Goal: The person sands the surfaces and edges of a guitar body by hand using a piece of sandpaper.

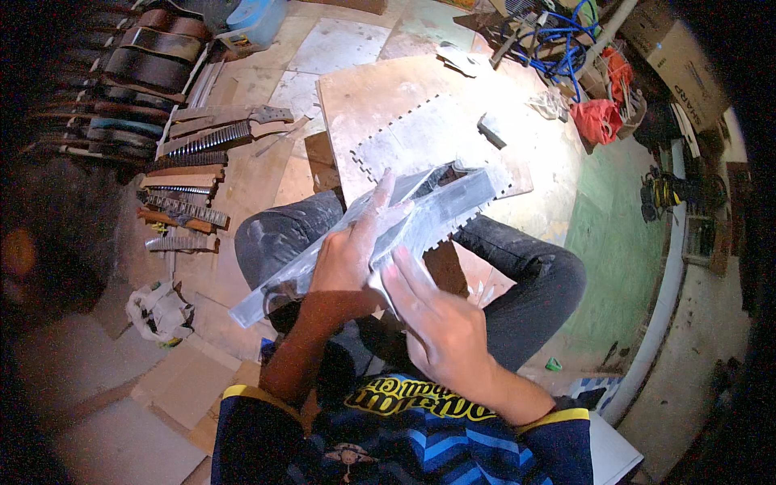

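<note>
A long, angular, grey-white piece (303, 271) that looks like a dusty guitar body lies slantwise over my lap. A dark cut-out shows at its far right end. My left hand (353, 242) grips it near the middle, index finger stretched along the surface. My right hand (440, 323) presses its fingers together against the near side, on what looks like a thin pale sheet (378, 283). The fingers partly hide this sheet, and its kind is unclear. Beyond the piece, a small dark block (491, 130) rests on a dusty board (347, 97).
Several guitar necks (206, 144) lie on the floor at left, near a row of guitar bodies (153, 69). Blue cable (558, 44) and a red bag (596, 121) are at the far right. A crumpled white bag (159, 311) and flat cardboard (184, 380) lie near left.
</note>
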Action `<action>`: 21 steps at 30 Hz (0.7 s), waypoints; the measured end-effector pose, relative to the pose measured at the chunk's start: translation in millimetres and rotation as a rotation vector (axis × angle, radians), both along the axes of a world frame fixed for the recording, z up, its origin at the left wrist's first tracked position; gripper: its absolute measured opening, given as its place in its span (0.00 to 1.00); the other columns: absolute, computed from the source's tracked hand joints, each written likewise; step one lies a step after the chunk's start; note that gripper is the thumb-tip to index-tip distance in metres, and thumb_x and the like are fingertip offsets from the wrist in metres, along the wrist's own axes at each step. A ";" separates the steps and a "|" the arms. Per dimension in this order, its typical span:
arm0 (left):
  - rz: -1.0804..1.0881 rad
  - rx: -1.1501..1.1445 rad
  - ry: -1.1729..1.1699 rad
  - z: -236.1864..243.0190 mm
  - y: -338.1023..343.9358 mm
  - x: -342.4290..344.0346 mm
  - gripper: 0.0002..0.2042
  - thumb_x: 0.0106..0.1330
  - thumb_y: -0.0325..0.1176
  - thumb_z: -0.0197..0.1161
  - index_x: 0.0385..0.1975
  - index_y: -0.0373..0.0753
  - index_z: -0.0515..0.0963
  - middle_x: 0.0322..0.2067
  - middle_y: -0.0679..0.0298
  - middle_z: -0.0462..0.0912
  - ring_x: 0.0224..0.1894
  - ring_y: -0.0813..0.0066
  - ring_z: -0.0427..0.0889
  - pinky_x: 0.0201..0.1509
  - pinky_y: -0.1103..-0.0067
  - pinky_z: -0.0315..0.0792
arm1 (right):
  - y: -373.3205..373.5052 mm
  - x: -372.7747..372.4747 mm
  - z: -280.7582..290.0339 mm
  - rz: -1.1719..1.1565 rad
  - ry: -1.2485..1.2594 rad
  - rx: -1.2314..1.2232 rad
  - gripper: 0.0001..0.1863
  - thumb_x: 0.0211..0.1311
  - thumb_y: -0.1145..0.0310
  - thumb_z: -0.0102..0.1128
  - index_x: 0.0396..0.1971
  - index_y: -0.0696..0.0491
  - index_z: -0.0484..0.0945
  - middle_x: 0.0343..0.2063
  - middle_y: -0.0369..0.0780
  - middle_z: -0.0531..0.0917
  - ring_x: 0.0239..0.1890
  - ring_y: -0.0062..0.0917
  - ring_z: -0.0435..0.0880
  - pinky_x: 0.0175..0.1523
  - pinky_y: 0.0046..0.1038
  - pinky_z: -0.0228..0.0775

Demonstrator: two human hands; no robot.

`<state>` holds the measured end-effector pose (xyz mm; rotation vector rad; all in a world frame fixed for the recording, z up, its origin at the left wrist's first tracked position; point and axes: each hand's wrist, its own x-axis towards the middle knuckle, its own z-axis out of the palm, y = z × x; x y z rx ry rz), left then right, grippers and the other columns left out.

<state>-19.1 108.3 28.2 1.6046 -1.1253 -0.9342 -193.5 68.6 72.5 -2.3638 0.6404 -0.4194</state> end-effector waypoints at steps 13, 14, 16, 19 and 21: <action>-0.035 -0.097 -0.121 -5.3 -2.1 -2.4 0.51 0.49 0.32 0.69 0.77 0.46 0.48 0.51 0.45 0.83 0.54 0.48 0.82 0.57 0.67 0.75 | 10.3 -8.3 -2.8 0.015 0.103 -0.050 0.37 0.42 0.83 0.63 0.61 0.56 0.75 0.63 0.52 0.74 0.35 0.36 0.86 0.40 0.31 0.79; -0.031 -0.102 -0.126 -6.7 -2.4 -1.4 0.51 0.49 0.32 0.69 0.77 0.46 0.48 0.51 0.45 0.83 0.54 0.48 0.82 0.57 0.67 0.75 | 15.0 -13.1 -7.6 -0.006 0.026 -0.054 0.37 0.42 0.83 0.63 0.61 0.56 0.75 0.64 0.51 0.74 0.33 0.37 0.85 0.38 0.32 0.78; -0.055 -0.068 -0.205 -7.9 0.4 -3.2 0.51 0.50 0.32 0.68 0.77 0.47 0.48 0.51 0.46 0.83 0.52 0.46 0.83 0.55 0.66 0.76 | 15.0 -8.6 -4.6 -0.023 0.019 -0.078 0.37 0.47 0.78 0.61 0.65 0.52 0.72 0.67 0.41 0.72 0.29 0.34 0.78 0.36 0.34 0.76; -0.097 0.231 -0.092 12.2 -1.4 0.5 0.52 0.49 0.32 0.68 0.77 0.47 0.48 0.48 0.43 0.83 0.50 0.43 0.83 0.52 0.64 0.77 | 9.0 10.9 11.3 -0.022 0.142 -0.065 0.38 0.41 0.83 0.63 0.61 0.56 0.75 0.63 0.51 0.74 0.38 0.39 0.86 0.41 0.34 0.79; -0.086 0.037 -0.142 -2.7 -0.2 -0.7 0.52 0.48 0.32 0.69 0.77 0.47 0.48 0.46 0.41 0.83 0.48 0.42 0.83 0.51 0.63 0.77 | 21.4 -7.9 -6.7 -0.021 0.056 -0.069 0.40 0.45 0.78 0.61 0.66 0.51 0.71 0.66 0.42 0.72 0.31 0.33 0.79 0.37 0.33 0.77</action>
